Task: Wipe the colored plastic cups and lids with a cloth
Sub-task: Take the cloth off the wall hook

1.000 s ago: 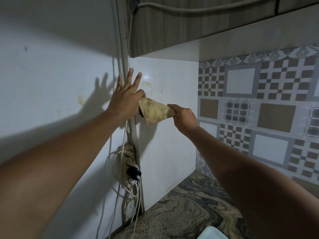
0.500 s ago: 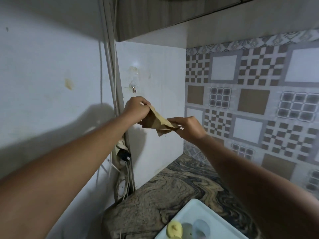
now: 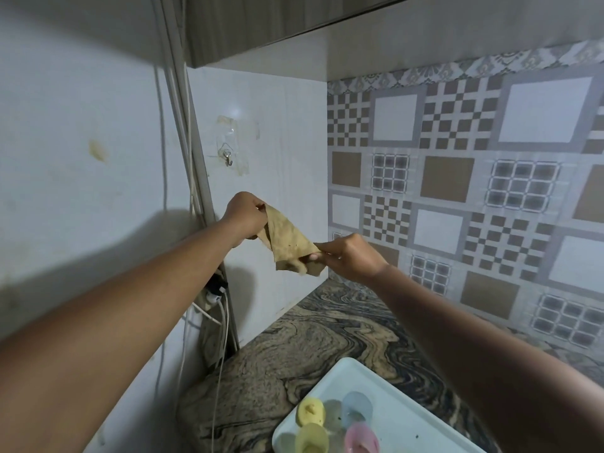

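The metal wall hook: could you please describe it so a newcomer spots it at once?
Find the white side wall left of the patterned tiles. Above the left hand holding the cloth, a metal hook sits on a clear adhesive pad, the only fitting on that panel.

Single head cam, wide-angle.
Looks forward and down, close on the wall corner (image 3: 327, 197) at 12 o'clock; worktop (image 3: 310, 341) at 6 o'clock.

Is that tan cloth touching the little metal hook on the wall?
Apart. The head view shows bare white wall between the metal hook and the tan cloth, which is held lower down, stretched between the left hand and right hand.
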